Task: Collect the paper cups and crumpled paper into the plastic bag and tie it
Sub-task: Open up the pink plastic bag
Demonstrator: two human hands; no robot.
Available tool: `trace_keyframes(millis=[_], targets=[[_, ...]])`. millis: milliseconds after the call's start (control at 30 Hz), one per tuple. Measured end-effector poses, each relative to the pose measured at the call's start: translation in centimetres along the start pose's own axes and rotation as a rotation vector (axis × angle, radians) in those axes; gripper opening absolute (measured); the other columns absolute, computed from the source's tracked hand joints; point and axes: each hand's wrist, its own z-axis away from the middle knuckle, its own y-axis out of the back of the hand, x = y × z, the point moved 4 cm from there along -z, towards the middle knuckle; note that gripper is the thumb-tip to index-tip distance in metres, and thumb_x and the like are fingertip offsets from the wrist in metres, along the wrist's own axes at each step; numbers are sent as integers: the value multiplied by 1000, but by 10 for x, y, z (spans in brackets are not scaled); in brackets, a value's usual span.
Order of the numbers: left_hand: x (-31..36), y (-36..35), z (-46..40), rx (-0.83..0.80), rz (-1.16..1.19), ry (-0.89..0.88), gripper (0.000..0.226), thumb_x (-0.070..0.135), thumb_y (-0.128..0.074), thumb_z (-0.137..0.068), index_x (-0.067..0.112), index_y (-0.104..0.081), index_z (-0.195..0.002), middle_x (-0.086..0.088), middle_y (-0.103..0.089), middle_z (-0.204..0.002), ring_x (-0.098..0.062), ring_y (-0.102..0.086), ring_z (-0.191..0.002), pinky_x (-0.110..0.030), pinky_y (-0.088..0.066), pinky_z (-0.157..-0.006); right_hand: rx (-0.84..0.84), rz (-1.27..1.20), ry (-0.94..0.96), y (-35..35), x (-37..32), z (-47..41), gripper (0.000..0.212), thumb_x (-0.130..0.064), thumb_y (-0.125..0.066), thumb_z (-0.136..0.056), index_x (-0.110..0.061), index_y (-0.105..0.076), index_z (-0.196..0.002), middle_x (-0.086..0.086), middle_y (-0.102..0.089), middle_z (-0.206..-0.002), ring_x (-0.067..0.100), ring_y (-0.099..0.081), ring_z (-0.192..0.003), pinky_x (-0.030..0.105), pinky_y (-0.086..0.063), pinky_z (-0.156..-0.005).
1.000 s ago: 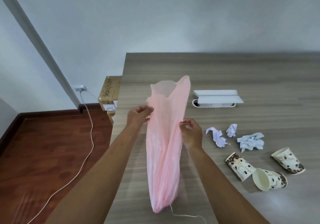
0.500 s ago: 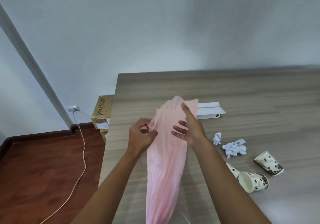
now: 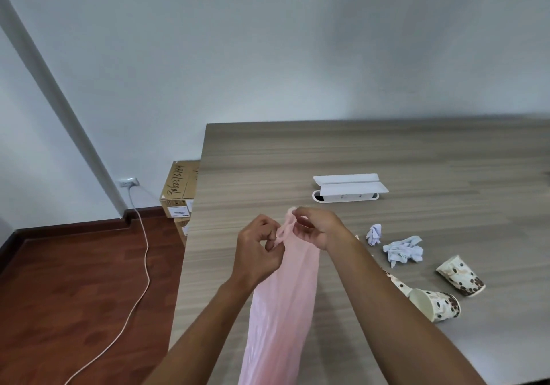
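Observation:
A thin pink plastic bag hangs limp and long above the wooden table, its bottom out of frame. My left hand and my right hand both pinch the bag's gathered top edge, close together. To the right on the table lie crumpled white paper pieces and tipped-over patterned paper cups. A third cup is partly hidden behind my right forearm.
A white power-socket box with its lid raised sits further back on the table. Left of the table stand cardboard boxes on a red-brown floor, with a white cable running from a wall outlet.
The bag's top was spread wide between my hands a second ago; now it is bunched narrow and both hands pinch it close together. The camera view has tilted upward.

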Motion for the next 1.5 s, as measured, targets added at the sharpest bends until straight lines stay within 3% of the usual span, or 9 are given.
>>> trace_keyframes(millis=[267,433,600,700,833,1067,1200,1333,1500], targets=[[-4,12,3,25,-75,79,36,-4,-72,-70,8,-39,-62,3,-40,-57,-16,-39,-53,-32,-36,-50,-48,370,-268,-7,12,11,44,-51,-73,-76,-13,-59,-93,5,-71,-88,21,-66,-65,20,-48,-50],[-6,14,7,-15,-117,131,42,3,-82,-70,8,-40,-69,7,-36,-57,-12,-32,-52,-25,-29,-47,-109,511,-167,-23,17,11,11,-23,-71,-84,-15,-63,-84,3,-68,-82,17,-65,-72,25,-48,-56],[-21,23,9,-12,-89,350,51,6,-88,-62,14,-44,-86,4,-36,-64,-7,-31,-55,-21,-31,-51,-115,287,76,-29,9,5,16,-6,-77,-81,-13,-64,-75,5,-66,-74,13,-62,-58,24,-51,-50],[-20,24,3,-111,135,534,59,46,-83,-63,12,-43,-92,-1,-44,-75,-9,-41,-55,-25,-40,-54,-142,209,271,-34,-4,11,19,-3,-78,-79,-15,-63,-76,-1,-68,-69,9,-62,-56,20,-48,-52],[-19,29,-31,26,386,879,68,74,-50,-83,7,-49,-91,-6,-50,-77,-18,-53,-56,-30,-45,-50,-212,290,595,-41,-32,27,19,-3,-85,-70,-13,-72,-80,0,-72,-72,10,-65,-68,20,-51,-64],[-6,26,-86,-139,588,1038,6,4,-62,-91,1,-64,-87,-10,-59,-77,-17,-66,-57,-27,-58,-58,-324,431,759,-30,-55,57,29,0,-85,-67,-1,-77,-94,10,-77,-87,13,-73,-79,21,-56,-76],[-8,27,-101,-45,640,1076,8,6,-59,-91,-1,-61,-92,-7,-49,-73,-27,-68,-73,-37,-61,-68,-234,327,779,-2,-56,62,25,2,-85,-65,-1,-78,-89,11,-77,-87,15,-73,-80,23,-56,-77],[-13,11,-98,-284,292,1185,63,61,-78,-70,9,-56,-98,-9,-52,-91,-24,-60,-78,-34,-60,-67,-235,402,825,2,-52,72,20,4,-84,-67,1,-78,-86,9,-78,-84,15,-74,-80,20,-55,-75],[-9,-5,-106,-452,159,1075,12,10,-68,-88,1,-63,-94,-11,-66,-82,-18,-64,-67,-33,-60,-67,-176,393,836,14,-48,73,18,1,-86,-66,-5,-80,-82,9,-77,-83,17,-74,-79,24,-57,-77]])
